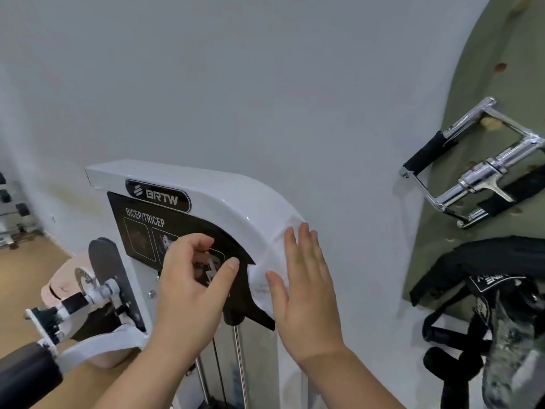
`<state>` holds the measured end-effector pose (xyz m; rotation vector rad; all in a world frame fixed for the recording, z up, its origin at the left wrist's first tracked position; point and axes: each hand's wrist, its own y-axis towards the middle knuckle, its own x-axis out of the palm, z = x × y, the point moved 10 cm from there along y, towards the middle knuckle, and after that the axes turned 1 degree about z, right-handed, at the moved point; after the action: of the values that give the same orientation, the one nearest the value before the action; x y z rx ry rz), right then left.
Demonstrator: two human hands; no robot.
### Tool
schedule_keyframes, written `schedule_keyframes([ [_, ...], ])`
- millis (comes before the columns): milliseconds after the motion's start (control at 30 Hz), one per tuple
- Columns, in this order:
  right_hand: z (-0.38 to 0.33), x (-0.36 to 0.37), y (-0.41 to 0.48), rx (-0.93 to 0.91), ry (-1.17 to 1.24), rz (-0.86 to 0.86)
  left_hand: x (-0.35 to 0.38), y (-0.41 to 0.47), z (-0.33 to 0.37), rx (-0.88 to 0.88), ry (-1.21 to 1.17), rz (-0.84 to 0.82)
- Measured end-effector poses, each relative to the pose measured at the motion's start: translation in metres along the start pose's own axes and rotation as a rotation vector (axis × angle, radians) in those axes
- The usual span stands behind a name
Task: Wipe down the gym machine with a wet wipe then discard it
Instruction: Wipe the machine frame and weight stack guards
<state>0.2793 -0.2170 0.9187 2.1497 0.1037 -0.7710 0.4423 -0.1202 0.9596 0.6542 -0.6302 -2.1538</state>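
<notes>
Wipe (267, 262) spread on the machine's (206, 196) white curved cover, beneath your right hand (303, 290), whose straight fingers press it flat. Your left hand (191, 276) hovers before the black label (138, 231), fingers curled, gripping nothing. Chrome handle (472, 178) hangs on the green board (501, 54) at right.

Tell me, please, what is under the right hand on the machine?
A white wet wipe lies under the right hand, pressed flat on the machine's white curved cover. The hand hides part of the wipe and the cover beneath.
</notes>
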Motion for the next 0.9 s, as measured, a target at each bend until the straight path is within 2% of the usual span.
schedule_keyframes([
  [100, 0.016, 0.0, -0.019, 0.041, -0.018, -0.016, 0.004, 0.007, 0.017, 0.193, 0.279, -0.049],
  [200, 0.014, -0.003, -0.014, 0.059, 0.036, -0.084, 0.013, 0.015, 0.03, 0.278, 0.349, -0.111],
  [300, 0.001, -0.006, 0.028, 0.054, 0.014, -0.189, 0.018, 0.024, 0.036, 0.29, 0.333, -0.12],
  [400, -0.028, -0.007, 0.068, -0.069, -0.035, -0.267, 0.015, 0.028, 0.038, 0.306, 0.307, -0.089],
  [567, -0.03, -0.007, 0.05, -0.155, 0.068, -0.173, 0.017, 0.026, 0.032, 0.353, 0.307, -0.095],
  [633, -0.014, -0.005, 0.022, -0.109, 0.121, -0.115, 0.018, 0.024, 0.029, 0.362, 0.293, -0.099],
  [767, 0.029, 0.014, -0.027, 0.164, 0.126, -0.182, 0.02, 0.023, 0.027, 0.363, 0.242, -0.096],
  [833, 0.032, 0.013, -0.027, 0.179, 0.115, -0.179, 0.02, 0.024, 0.027, 0.373, 0.243, -0.08],
  [900, 0.022, 0.005, -0.014, 0.098, 0.133, -0.146, 0.019, 0.026, 0.027, 0.381, 0.235, -0.066],
])
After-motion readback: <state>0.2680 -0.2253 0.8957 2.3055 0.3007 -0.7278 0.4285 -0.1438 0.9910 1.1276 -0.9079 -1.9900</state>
